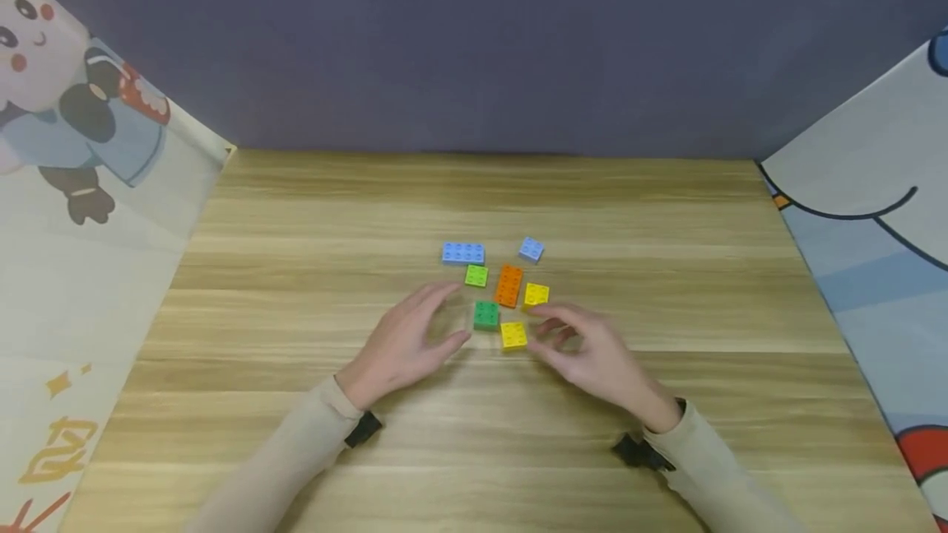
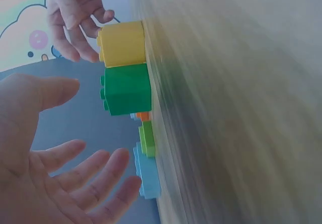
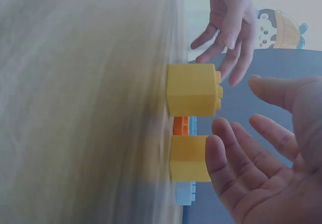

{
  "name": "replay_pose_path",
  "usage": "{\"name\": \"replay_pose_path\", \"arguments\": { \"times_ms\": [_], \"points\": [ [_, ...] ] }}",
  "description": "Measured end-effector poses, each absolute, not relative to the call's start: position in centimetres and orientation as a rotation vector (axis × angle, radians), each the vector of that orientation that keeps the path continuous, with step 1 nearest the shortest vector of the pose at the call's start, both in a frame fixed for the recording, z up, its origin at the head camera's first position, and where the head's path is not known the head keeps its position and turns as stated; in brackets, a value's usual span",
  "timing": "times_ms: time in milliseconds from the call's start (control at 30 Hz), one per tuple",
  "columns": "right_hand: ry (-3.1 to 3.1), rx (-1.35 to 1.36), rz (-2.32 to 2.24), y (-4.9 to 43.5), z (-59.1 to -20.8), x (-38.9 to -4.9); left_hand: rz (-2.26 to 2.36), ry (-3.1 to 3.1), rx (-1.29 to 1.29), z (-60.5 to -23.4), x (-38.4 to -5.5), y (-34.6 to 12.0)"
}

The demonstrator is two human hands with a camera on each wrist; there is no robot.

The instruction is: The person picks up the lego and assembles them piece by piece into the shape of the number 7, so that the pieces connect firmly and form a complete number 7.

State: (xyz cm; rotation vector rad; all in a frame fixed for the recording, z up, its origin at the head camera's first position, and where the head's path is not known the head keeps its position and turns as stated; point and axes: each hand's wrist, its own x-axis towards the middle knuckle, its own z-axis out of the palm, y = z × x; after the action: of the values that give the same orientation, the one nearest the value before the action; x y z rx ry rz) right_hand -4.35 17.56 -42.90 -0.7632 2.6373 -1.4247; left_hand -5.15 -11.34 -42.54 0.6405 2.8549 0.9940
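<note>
Several toy building bricks lie loosely grouped mid-table. My left hand [image 1: 403, 341] is beside them on the left, fingers spread and holding nothing; its thumb tip is close to the dark green brick [image 1: 485, 315]. On the right, my right hand [image 1: 592, 352] has its relaxed fingers near two yellow bricks, the nearer one [image 1: 513, 336] and the farther one [image 1: 536, 294]. Between the hands lie an orange brick [image 1: 508, 285] and a thin light green brick [image 1: 476, 275]. The right wrist view shows my right fingers overlapping one yellow brick [image 3: 188, 158], with the palm bare.
Behind the group lie a long blue brick [image 1: 462, 253] and a small blue brick [image 1: 531, 249]. The wood-grain table [image 1: 296, 212] meets a dark back panel [image 1: 474, 48]. Printed side panels with cartoon figures stand at left [image 1: 170, 179] and right [image 1: 852, 270].
</note>
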Motion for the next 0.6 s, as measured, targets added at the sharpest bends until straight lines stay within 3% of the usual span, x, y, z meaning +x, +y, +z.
{"name": "replay_pose_path", "arguments": {
  "times_ms": [600],
  "points": [
    [2.627, -0.718, -1.259, 16.6, -44.0, -4.8, 0.933, 2.814, 0.731, -43.1, -6.4, -9.5]
  ]
}}
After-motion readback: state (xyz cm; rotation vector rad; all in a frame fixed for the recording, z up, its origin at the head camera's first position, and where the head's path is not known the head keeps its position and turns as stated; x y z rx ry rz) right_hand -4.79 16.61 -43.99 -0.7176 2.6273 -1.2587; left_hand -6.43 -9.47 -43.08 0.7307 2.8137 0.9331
